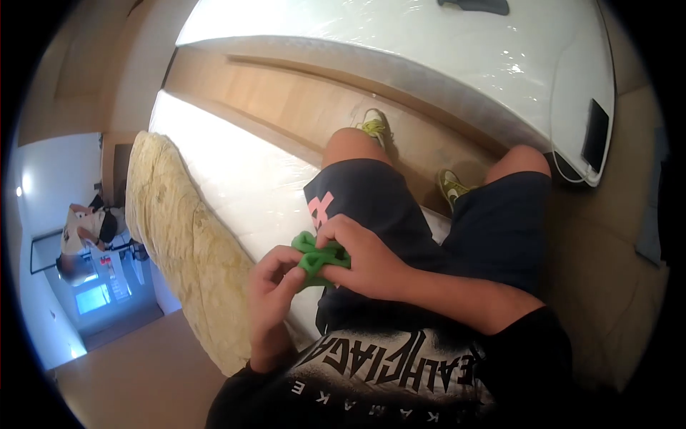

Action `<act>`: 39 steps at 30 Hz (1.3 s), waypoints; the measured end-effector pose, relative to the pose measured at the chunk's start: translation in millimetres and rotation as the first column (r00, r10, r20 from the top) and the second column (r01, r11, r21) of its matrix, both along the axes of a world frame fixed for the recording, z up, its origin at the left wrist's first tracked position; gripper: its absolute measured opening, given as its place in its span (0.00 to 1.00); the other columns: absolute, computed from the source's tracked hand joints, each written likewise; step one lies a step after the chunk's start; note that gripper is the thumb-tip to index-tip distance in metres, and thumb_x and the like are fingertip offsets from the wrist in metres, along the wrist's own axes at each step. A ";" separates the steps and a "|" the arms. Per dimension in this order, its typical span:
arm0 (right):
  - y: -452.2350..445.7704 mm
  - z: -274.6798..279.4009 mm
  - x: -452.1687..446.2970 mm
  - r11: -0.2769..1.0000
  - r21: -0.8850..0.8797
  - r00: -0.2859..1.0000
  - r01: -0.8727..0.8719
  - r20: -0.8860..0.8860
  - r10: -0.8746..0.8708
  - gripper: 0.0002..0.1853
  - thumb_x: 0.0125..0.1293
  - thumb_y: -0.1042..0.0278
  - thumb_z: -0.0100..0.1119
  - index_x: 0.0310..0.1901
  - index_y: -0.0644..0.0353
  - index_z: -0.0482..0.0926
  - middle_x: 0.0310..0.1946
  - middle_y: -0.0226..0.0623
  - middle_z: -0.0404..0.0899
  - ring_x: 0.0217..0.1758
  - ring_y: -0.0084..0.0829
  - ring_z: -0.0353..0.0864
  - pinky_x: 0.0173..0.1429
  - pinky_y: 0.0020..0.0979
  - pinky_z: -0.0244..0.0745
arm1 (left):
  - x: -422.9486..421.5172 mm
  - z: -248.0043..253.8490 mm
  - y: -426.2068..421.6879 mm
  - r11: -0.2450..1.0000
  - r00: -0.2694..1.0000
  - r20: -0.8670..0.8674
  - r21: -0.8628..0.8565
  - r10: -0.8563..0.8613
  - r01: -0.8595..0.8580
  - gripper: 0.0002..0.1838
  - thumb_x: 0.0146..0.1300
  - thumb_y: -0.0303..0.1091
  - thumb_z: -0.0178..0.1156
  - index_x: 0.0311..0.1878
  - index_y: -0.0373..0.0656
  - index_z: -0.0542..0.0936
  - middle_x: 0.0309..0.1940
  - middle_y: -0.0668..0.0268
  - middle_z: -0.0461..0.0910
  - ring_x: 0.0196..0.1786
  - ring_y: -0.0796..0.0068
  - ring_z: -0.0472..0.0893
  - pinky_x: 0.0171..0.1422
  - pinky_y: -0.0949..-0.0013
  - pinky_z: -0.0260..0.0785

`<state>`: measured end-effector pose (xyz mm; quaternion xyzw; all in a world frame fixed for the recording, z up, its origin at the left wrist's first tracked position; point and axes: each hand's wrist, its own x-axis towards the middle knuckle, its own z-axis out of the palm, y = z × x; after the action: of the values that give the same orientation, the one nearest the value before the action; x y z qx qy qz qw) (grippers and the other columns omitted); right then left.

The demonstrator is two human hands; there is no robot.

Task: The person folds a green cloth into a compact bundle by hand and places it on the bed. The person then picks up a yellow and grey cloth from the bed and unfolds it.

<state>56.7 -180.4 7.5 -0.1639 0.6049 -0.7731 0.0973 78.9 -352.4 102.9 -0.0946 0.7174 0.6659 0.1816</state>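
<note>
A small green piece [309, 262], soft-looking with thick looped folds, is held between my two hands above my lap. It could be cloth or something rubbery; I cannot tell which. My left hand [274, 280] pinches its left edge between thumb and fingers. From the right, my right hand [363, 259] curls over its other side, fingers bent down onto the folds. Part of the green piece is hidden behind these fingers. Below it are my dark shorts [379, 207], with a pink mark on one leg.
I sit on a white plastic-covered surface [207, 139], a yellowish bundled quilt [179, 236] at my left. Ahead stands another plastic-wrapped white surface [400, 28], bearing a black phone-like device [594, 134] with a cable and a dark object [474, 6]. Another person [89, 229] is far left.
</note>
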 end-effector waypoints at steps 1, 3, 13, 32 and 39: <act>-7.8 -3.5 -2.9 1.000 0.009 1.000 -0.009 -0.017 0.010 0.18 0.56 0.72 0.67 0.46 0.59 0.71 0.42 0.44 0.72 0.47 0.45 0.76 0.53 0.37 0.72 | -1.8 -7.6 -10.7 0.997 0.998 0.059 -0.069 -0.034 0.038 0.07 0.69 0.25 0.58 0.48 0.34 0.78 0.39 0.64 0.83 0.42 0.80 0.81 0.42 0.75 0.73; -10.4 -17.5 -4.0 0.992 0.124 0.999 -0.038 0.035 0.034 0.20 0.55 0.71 0.68 0.47 0.59 0.70 0.43 0.45 0.71 0.49 0.46 0.76 0.53 0.39 0.72 | -5.6 -34.7 -36.1 0.972 0.978 0.185 -0.197 -0.092 0.129 0.07 0.69 0.26 0.59 0.47 0.34 0.79 0.37 0.65 0.83 0.40 0.80 0.81 0.42 0.75 0.73; 13.7 -14.1 -6.5 0.918 0.395 1.000 -0.012 0.011 0.008 0.20 0.55 0.69 0.67 0.48 0.58 0.71 0.45 0.41 0.71 0.49 0.45 0.77 0.52 0.40 0.75 | -21.9 -63.0 -16.8 0.993 0.965 0.246 -0.042 -0.093 0.106 0.10 0.68 0.33 0.63 0.43 0.35 0.80 0.35 0.71 0.81 0.36 0.85 0.75 0.40 0.79 0.68; 16.2 -28.6 -3.0 0.939 0.342 0.996 -0.024 -0.069 0.051 0.11 0.55 0.71 0.69 0.39 0.63 0.80 0.43 0.40 0.70 0.46 0.39 0.78 0.51 0.34 0.75 | -17.9 -69.0 -5.0 0.994 0.991 0.095 -0.039 -0.094 0.098 0.05 0.69 0.27 0.59 0.38 0.35 0.79 0.33 0.67 0.80 0.33 0.79 0.80 0.31 0.76 0.75; 19.1 -29.2 -3.3 0.949 0.312 0.998 -0.039 -0.026 0.049 0.12 0.53 0.72 0.69 0.38 0.63 0.80 0.42 0.39 0.70 0.46 0.39 0.78 0.51 0.35 0.75 | -3.4 -80.5 -12.0 0.998 0.998 0.050 -0.054 0.024 -0.022 0.09 0.71 0.31 0.59 0.41 0.34 0.80 0.35 0.63 0.82 0.33 0.75 0.82 0.35 0.72 0.76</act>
<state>53.4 -161.2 -21.7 -0.1727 0.7169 -0.6631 0.1289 75.6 -364.4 22.3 -0.1244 0.7291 0.6459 0.1893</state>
